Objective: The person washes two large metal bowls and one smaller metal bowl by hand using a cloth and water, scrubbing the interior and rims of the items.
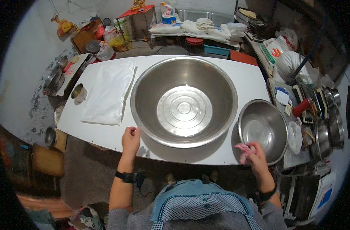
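Observation:
A large stainless steel basin [184, 107] stands on a white tabletop [111, 135] before me; its ringed bottom glints. My left hand [131, 141] is at the basin's lower left rim, with the fingers curled in and nothing visible in them. Whether it touches the rim is not plain. In my right hand [257, 156] is a crumpled pink and white cloth [245, 153], held over the near rim of a smaller steel basin [257, 126]. That basin sits at the table's right end.
White plastic sheeting or a bag [107, 95] lies flat at the left, beside a small metal cup [78, 92]. Sacks [189, 27] line the far wall. A cluttered side counter [295, 158] adjoins on the right, with a red cylinder [302, 107] and steel bowls [324, 138].

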Demonstrator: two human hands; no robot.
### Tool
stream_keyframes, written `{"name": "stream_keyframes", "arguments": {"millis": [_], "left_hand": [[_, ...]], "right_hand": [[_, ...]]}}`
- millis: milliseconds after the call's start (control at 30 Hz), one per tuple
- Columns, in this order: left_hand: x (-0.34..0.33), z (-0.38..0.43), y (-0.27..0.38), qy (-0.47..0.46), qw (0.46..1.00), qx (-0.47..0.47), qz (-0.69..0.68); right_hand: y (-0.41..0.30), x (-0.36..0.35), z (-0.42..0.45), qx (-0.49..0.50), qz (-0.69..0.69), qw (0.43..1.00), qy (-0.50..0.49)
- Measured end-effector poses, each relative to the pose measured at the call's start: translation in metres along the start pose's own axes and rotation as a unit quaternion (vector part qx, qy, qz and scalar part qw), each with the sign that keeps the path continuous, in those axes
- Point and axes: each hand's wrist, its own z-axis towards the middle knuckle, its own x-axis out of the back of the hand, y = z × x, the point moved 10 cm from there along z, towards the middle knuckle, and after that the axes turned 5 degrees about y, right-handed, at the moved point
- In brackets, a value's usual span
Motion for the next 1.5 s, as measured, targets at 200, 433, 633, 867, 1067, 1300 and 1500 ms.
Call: {"name": "stream_keyframes", "arguments": {"millis": [200,433,633,867,1067,1300,1500], "left_hand": [[-0.041,0.004,-0.015,-0.137,0.971,0.115,-0.161],[-0.053,-0.005,-0.018,-0.197,0.927,0.198,-0.252],[-0.052,0.000,-0.018,-0.204,0.942,0.180,-0.195],[-0.049,0.001,-0.020,-0.197,0.943,0.175,-0.203],[-0.055,0.003,-0.024,-0.220,0.932,0.172,-0.232],[-0.060,0.002,-0.022,-0.260,0.907,0.189,-0.272],[-0.064,-0.002,-0.029,-0.291,0.894,0.210,-0.268]], "right_hand": [[-0.056,-0.137,0.021,0.194,-0.345,0.918,-0.035],[-0.076,-0.198,0.054,0.209,-0.506,0.829,-0.114],[-0.067,-0.231,0.094,0.277,-0.517,0.780,-0.217],[-0.044,-0.264,0.141,0.223,-0.531,0.758,-0.305],[-0.036,-0.283,0.171,0.218,-0.600,0.709,-0.299],[-0.013,-0.289,0.235,0.187,-0.655,0.688,-0.250],[0.050,-0.299,0.269,0.153,-0.719,0.579,-0.351]]}}
